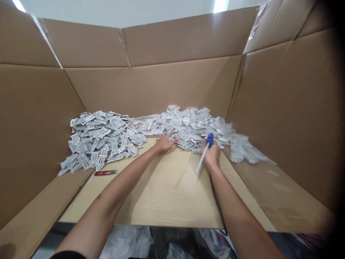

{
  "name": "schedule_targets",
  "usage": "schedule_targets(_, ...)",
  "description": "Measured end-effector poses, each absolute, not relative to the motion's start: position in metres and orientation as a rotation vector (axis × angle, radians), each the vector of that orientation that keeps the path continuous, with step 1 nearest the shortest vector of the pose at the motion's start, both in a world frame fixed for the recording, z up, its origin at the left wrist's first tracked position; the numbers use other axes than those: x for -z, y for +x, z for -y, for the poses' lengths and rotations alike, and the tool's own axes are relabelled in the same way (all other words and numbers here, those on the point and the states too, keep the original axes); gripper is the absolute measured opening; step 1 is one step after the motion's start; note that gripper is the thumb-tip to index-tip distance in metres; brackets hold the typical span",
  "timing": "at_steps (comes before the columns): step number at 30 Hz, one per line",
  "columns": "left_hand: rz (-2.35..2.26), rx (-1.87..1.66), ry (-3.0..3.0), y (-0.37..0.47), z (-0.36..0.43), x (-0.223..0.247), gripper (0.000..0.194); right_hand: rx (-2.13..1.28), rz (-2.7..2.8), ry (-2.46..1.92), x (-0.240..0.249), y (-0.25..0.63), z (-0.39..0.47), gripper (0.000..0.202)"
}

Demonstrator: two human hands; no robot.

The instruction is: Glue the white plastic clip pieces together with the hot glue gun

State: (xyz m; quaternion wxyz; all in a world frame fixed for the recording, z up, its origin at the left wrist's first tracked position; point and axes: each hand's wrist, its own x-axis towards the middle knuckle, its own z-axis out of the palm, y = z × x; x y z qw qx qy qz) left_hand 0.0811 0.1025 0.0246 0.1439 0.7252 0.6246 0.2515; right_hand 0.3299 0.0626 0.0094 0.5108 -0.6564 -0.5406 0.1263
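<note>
My right hand (212, 154) is wrapped round a blue hot glue gun (209, 139), with a translucent glue stick (202, 158) poking out of its back end towards me. A dark cord runs down beside my right forearm. My left hand (165, 142) reaches to the front edge of the middle heap of small whitish slotted pieces (188, 138), fingers spread, its fingertips touching or very near them. Whether it presses on any one piece I cannot tell. Another heap of similar grey-white, pointed-oval slotted pieces (105, 133) lies to the left.
Red-handled thread snips (105, 173) lie before the left heap. Tall cardboard walls (183, 86) enclose the back and sides of the pale work board (172, 194). Hazy whitish pieces (245, 149) trail off to the right. Clear plastic bags (129, 241) show below the front edge.
</note>
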Motion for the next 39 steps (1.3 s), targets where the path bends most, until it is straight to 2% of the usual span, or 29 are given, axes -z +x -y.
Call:
schedule_targets(2, -1.812, -0.693, 2.033, 0.096, -0.112, -0.026, 0.089, -0.355, 1.342, -1.523, -0.002, 0.329, -0.070, 0.046)
schedule_targets(5, -1.775, -0.838, 1.970, 0.112, -0.126, -0.022, 0.091, -0.391, 1.418, -1.415, 0.005, 0.325, -0.080, 0.047)
schedule_targets(9, -1.613, -1.069, 1.915, 0.115, -0.130, -0.011, 0.074, -0.463, 1.514, -1.338, 0.006, 0.319, -0.084, 0.050)
schedule_targets(15, -1.465, -1.094, 2.072, 0.101, -0.100, -0.003, 0.046, -0.468, 1.688, -1.301, 0.001, 0.305, -0.070, 0.035)
schedule_targets(22, -1.519, -1.005, 2.119, 0.075, -0.038, -0.015, 0.043, -0.534, 1.852, -1.216, -0.002, 0.282, -0.043, 0.024)
schedule_targets(29, -1.335, -1.061, 2.054, 0.050, 0.018, -0.027, 0.029, -0.586, 2.034, -1.008, -0.007, 0.254, -0.012, 0.027)
schedule_targets(33, -1.351, -1.244, 1.905, 0.051, 0.027, -0.024, 0.029, -0.575, 2.043, -0.960, -0.009, 0.247, -0.006, 0.035)
schedule_targets(39, -1.394, -1.521, 1.657, 0.050, 0.014, -0.015, 0.016, -0.358, 2.139, -0.899, -0.031, 0.254, 0.006, 0.020)
